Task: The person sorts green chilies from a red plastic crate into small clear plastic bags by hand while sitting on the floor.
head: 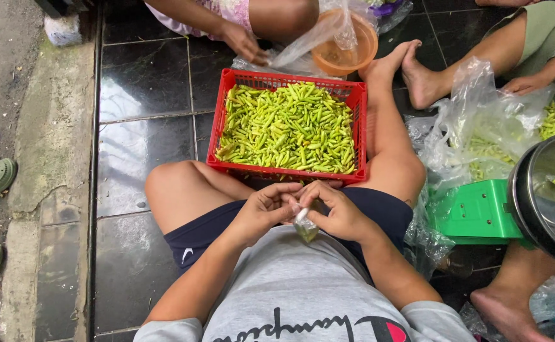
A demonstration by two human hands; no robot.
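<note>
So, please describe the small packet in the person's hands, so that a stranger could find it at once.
Start at the red crate heaped with green chillies on the black tiles. Just below its near edge, the left hand and right hand meet over the lap. Between them hangs the small clear packet, far smaller than the big loose bags at the right.

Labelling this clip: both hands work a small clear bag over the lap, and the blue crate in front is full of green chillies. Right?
Not quite: the crate is red, not blue, as the head view shows. The rest holds: it is full of green chillies, it sits in front of the person, and the left hand and right hand both work a small clear bag over the lap.
</note>
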